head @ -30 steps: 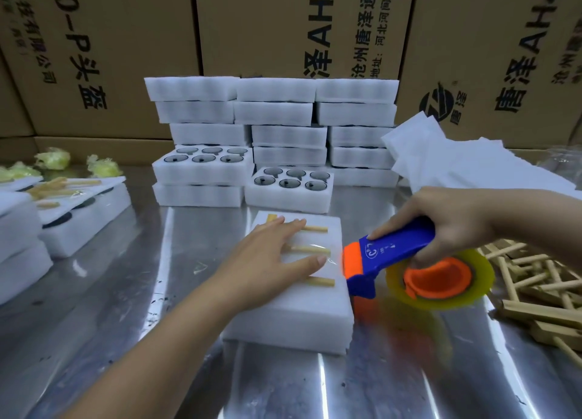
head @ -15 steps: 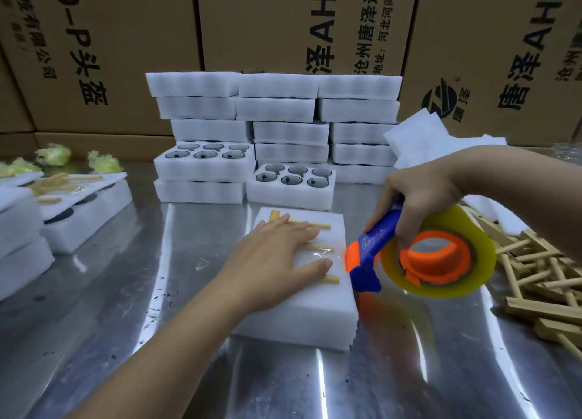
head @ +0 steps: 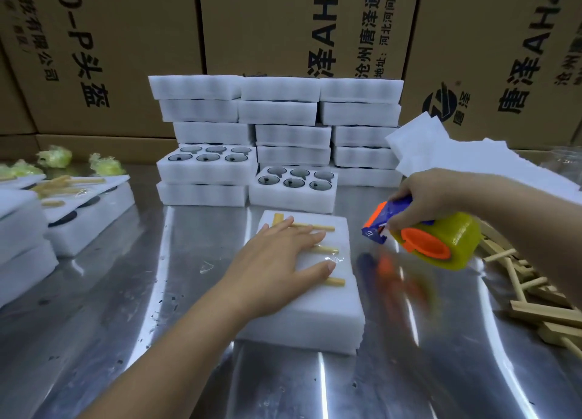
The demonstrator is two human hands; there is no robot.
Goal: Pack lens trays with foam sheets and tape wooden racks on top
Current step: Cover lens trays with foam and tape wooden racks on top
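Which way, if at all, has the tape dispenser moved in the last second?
Yes. The right hand has lifted the tape dispenser up and to the right, off the right edge of the foam tray it was touching.

Head camera looks down, close over table.

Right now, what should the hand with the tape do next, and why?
Probably lower the tape dispenser onto the foam-covered tray for another strip: the right hand holds it in the air, while the left hand presses the wooden rack flat.
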